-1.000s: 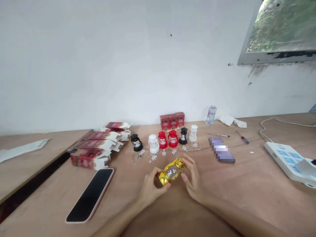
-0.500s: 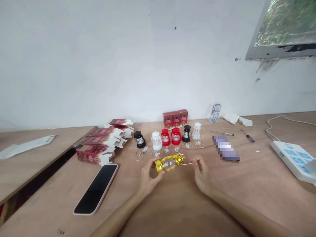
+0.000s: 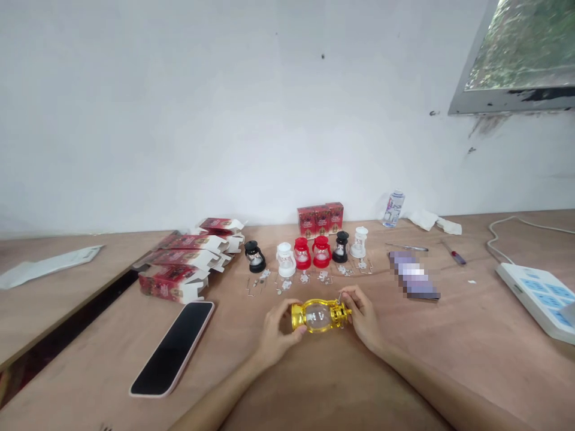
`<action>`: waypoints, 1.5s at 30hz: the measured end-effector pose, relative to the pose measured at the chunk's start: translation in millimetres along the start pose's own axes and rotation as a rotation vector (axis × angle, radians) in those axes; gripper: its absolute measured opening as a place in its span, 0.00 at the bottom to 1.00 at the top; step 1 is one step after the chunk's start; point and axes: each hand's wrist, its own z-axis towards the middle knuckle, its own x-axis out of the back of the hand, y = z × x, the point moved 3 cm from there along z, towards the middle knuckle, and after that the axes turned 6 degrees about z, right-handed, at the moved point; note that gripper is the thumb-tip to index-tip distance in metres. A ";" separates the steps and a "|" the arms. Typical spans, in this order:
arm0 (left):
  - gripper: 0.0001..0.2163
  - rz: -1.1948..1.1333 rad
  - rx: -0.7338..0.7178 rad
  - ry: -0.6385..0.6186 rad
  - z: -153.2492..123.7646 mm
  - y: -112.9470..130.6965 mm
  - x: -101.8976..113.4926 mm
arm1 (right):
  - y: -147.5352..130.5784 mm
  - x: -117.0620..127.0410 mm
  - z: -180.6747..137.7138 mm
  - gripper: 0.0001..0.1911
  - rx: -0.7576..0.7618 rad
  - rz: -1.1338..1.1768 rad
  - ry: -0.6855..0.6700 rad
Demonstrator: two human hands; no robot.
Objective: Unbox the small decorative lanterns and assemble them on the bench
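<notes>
A small gold lantern [image 3: 318, 316] with a clear globe lies on its side above the table, its top pointing right. My left hand [image 3: 279, 332] is closed around its base, thumb below and fingers above. My right hand [image 3: 363, 317] is at the lantern's top, pinching a thin metal wire handle [image 3: 340, 296] against it; the fingers partly hide the wire. Whether its ends sit in the lantern cannot be made out. Beyond the hands stands a row of small lanterns: black [image 3: 255, 256], white [image 3: 286, 260], red [image 3: 302, 254] and others. Small wire handles and tiny parts [image 3: 324, 277] lie before them.
Opened red boxes [image 3: 168, 281] pile up at the left, near a phone [image 3: 174, 347]. Closed red boxes [image 3: 320, 220] stand by the wall. To the right are a clear bottle [image 3: 394, 208], screwdrivers [image 3: 453, 252], a purple item [image 3: 414, 274] with blurred parts and a white power strip [image 3: 536, 302].
The wire handle in my right hand has moved left and turned against the lantern's top. The lantern has shifted slightly right and nearer to me, now lying more level.
</notes>
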 end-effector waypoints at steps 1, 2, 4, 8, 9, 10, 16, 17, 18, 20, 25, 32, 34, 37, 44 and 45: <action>0.15 -0.006 0.008 0.001 0.1 -1.0 -1.3 | 0.2 0.6 0.1 0.16 0.011 -0.004 0.011; 0.15 -0.023 0.012 -0.002 0.3 -2.3 -2.9 | -0.1 1.2 0.0 0.16 0.031 -0.017 0.020; 0.16 -0.101 0.015 -0.023 1.2 -5.5 -7.5 | -1.5 2.7 -1.0 0.16 0.087 -0.069 0.047; 0.19 -0.318 0.014 -0.080 3.3 -10.7 -16.7 | -1.7 7.1 -5.0 0.16 0.176 -0.211 0.143; 0.19 -0.341 0.015 -0.091 3.4 -11.0 -18.2 | -1.3 8.0 -5.8 0.16 0.188 -0.231 0.162; 0.20 -0.348 0.018 -0.101 3.2 -10.8 -19.2 | -1.0 8.5 -6.2 0.15 0.196 -0.241 0.174; 0.20 -0.316 0.052 -0.155 1.1 -6.6 -20.7 | -6.9 2.6 -1.7 0.14 0.147 -0.148 0.066; 0.20 -0.321 0.054 -0.158 1.2 -6.4 -20.8 | -7.9 1.2 -0.7 0.14 0.128 -0.118 0.041; 0.20 -0.328 0.054 -0.157 1.4 -6.4 -21.0 | -8.5 0.3 0.0 0.14 0.114 -0.092 0.027; 0.21 -0.337 0.053 -0.158 2.0 -7.0 -21.5 | -7.7 0.6 0.0 0.14 0.108 -0.069 0.033; 0.19 -0.344 0.096 -0.134 3.5 -9.8 -21.2 | -1.4 5.8 -6.8 0.12 0.250 -0.217 0.078; 0.18 -0.416 0.150 0.092 6.4 -9.1 -8.5 | -5.4 6.7 -3.9 0.13 0.186 -0.091 0.141; 0.19 -0.438 0.138 0.183 7.7 -11.2 -3.9 | -7.2 8.7 1.8 0.15 0.117 -0.001 0.191; 0.21 -0.459 0.101 0.303 9.0 -16.3 1.9 | -7.1 18.5 13.4 0.17 0.051 0.054 0.282; 0.21 -0.370 0.015 0.469 6.1 -15.7 11.5 | 0.2 86.6 55.5 0.20 0.246 -0.147 0.544; 0.21 -0.365 0.002 0.483 5.5 -14.4 12.3 | 1.5 96.0 61.8 0.20 0.272 -0.246 0.534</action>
